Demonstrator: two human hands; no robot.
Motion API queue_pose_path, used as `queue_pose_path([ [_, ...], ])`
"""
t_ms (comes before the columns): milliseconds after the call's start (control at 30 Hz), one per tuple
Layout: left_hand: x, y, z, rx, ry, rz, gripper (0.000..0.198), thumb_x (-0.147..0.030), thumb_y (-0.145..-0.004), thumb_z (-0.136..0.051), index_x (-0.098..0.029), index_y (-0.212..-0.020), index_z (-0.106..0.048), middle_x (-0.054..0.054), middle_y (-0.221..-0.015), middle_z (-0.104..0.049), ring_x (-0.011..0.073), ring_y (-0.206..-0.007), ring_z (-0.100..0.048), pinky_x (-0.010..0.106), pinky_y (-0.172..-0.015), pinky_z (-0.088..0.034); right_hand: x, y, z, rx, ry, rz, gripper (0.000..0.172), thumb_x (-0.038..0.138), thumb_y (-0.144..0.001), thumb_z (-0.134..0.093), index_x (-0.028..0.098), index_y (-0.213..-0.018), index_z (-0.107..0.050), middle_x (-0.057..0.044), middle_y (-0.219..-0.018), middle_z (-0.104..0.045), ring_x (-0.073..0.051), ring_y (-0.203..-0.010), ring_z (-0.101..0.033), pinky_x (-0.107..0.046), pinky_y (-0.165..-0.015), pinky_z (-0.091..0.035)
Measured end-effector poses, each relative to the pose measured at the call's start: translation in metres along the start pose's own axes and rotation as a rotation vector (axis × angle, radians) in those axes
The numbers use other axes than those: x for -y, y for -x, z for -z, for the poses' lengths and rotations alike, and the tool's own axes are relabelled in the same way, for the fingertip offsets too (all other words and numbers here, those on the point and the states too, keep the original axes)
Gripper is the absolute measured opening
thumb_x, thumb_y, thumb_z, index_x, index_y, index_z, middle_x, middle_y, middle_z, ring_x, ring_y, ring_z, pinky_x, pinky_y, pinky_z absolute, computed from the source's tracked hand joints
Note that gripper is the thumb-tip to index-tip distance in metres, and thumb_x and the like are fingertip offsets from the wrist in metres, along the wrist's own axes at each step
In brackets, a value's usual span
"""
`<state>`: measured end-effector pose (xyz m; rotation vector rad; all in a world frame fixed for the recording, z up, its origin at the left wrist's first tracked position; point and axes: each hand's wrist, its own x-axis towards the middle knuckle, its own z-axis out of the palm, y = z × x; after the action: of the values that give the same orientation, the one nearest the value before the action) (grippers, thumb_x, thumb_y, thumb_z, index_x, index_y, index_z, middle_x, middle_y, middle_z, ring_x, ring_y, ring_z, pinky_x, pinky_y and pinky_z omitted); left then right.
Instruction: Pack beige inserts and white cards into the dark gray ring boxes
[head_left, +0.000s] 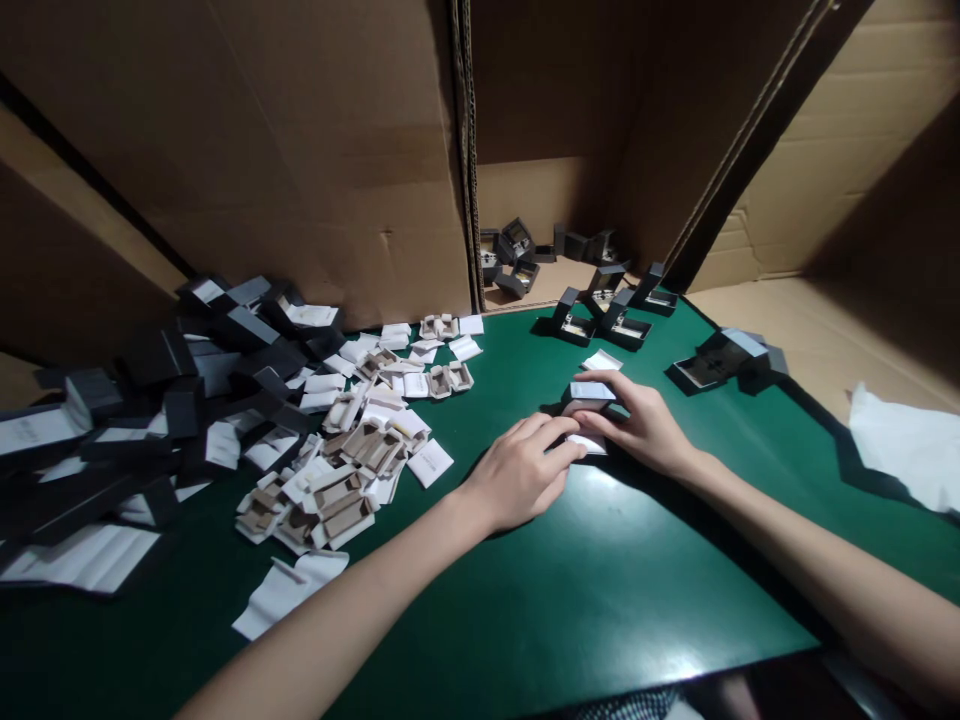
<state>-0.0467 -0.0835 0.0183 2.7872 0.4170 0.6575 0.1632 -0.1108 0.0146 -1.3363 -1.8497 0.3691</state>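
A small dark hinged box stands on the green table with its lid raised and a white piece at its front. My right hand is closed around the box from the right, index finger over the lid's top and thumb at its near side. From the left, my left hand reaches in with curled fingers, its fingertips against the box's white front part. Those fingers partly hide the box's inside. Just behind the box lies a folded white paper.
Several open dark boxes stand behind my hands, others in a cardboard compartment. Left lies a pile of white papers and cardboard inserts, beside a heap of dark boxes. A white sheet lies right. Cardboard walls rise behind.
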Motion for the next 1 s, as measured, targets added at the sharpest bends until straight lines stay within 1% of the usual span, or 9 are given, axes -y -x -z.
queue_pose_path([
  [67,0.001,-0.001,0.001,-0.111,0.087,0.059,0.018,-0.012,-0.088,-0.045,-0.018,-0.1,-0.055,0.007,-0.108,-0.058,0.018,-0.101,-0.055,0.032,-0.088,-0.048,0.003,0.002,-0.002,0.022,-0.001,0.014,0.03,0.034,-0.084,-0.061,0.02,-0.11,-0.053,-0.006,-0.094,-0.067,-0.019,-0.08,-0.065,-0.03,-0.068,-0.053],
  [133,0.002,-0.001,0.001,-0.26,0.174,0.192,0.014,-0.018,-0.088,-0.049,-0.018,-0.102,-0.053,0.007,-0.103,-0.056,0.0177,-0.098,-0.056,0.031,-0.083,-0.05,0.007,0.003,-0.005,0.036,-0.031,0.017,0.028,0.035,-0.085,-0.061,0.021,-0.107,-0.053,-0.006,-0.092,-0.068,-0.018,-0.077,-0.065,-0.029,-0.066,-0.052],
  [200,0.003,-0.002,0.001,-0.325,0.264,0.317,0.025,-0.026,-0.087,-0.055,-0.018,-0.11,-0.05,0.008,-0.106,-0.054,0.0185,-0.097,-0.057,0.031,-0.081,-0.051,0.01,0.005,-0.009,0.069,-0.081,-0.001,0.029,0.037,-0.085,-0.06,0.02,-0.108,-0.053,-0.006,-0.093,-0.068,-0.018,-0.076,-0.065,-0.028,-0.065,-0.052],
  [267,0.005,-0.003,0.001,-0.27,0.383,0.38,0.034,-0.029,-0.085,-0.058,-0.019,-0.116,-0.049,0.008,-0.109,-0.055,0.0179,-0.094,-0.058,0.03,-0.078,-0.052,0.013,0.007,-0.011,0.099,-0.146,-0.041,0.03,0.038,-0.086,-0.059,0.02,-0.11,-0.053,-0.006,-0.094,-0.068,-0.019,-0.078,-0.065,-0.028,-0.065,-0.052],
  [333,0.008,-0.004,0.0,-0.205,0.517,0.416,0.036,-0.026,-0.084,-0.059,-0.02,-0.118,-0.05,0.007,-0.109,-0.058,0.0161,-0.089,-0.06,0.028,-0.075,-0.052,0.013,0.008,-0.013,0.111,-0.21,-0.087,0.03,0.039,-0.086,-0.058,0.02,-0.11,-0.054,-0.006,-0.096,-0.068,-0.019,-0.081,-0.064,-0.03,-0.067,-0.052],
  [433,0.01,-0.005,-0.002,-0.193,0.63,0.464,0.037,-0.024,-0.082,-0.061,-0.02,-0.117,-0.051,0.006,-0.107,-0.061,0.0153,-0.086,-0.061,0.028,-0.075,-0.052,0.013,0.008,-0.014,0.123,-0.278,-0.14,0.03,0.039,-0.085,-0.059,0.021,-0.108,-0.055,-0.006,-0.097,-0.067,-0.019,-0.083,-0.064,-0.031,-0.069,-0.052],
  [633,0.007,-0.004,-0.006,-0.258,0.543,0.532,0.032,-0.023,-0.078,-0.064,-0.02,-0.109,-0.055,0.006,-0.102,-0.063,0.0173,-0.088,-0.061,0.03,-0.078,-0.051,0.016,0.008,-0.012,0.217,-0.48,-0.217,0.05,0.036,-0.078,-0.069,0.021,-0.119,-0.044,-0.006,-0.094,-0.065,-0.016,-0.075,-0.063,-0.027,-0.06,-0.052],
  [833,0.007,-0.005,-0.007,-0.269,0.502,0.547,0.022,-0.027,-0.079,-0.065,-0.018,-0.097,-0.058,0.005,-0.093,-0.064,0.0172,-0.083,-0.061,0.029,-0.073,-0.051,0.017,0.005,-0.012,0.244,-0.664,-0.351,0.043,0.035,-0.077,-0.069,0.02,-0.109,-0.043,-0.004,-0.087,-0.063,-0.012,-0.067,-0.061,-0.023,-0.053,-0.049],
  [1000,0.008,-0.004,-0.008,-0.263,0.509,0.569,0.023,-0.028,-0.081,-0.063,-0.018,-0.101,-0.056,0.005,-0.094,-0.065,0.0175,-0.082,-0.062,0.03,-0.073,-0.051,0.015,0.004,-0.012,0.238,-0.641,-0.37,0.04,0.037,-0.079,-0.066,0.019,-0.109,-0.048,-0.005,-0.089,-0.065,-0.012,-0.065,-0.06,-0.024,-0.053,-0.048],
])
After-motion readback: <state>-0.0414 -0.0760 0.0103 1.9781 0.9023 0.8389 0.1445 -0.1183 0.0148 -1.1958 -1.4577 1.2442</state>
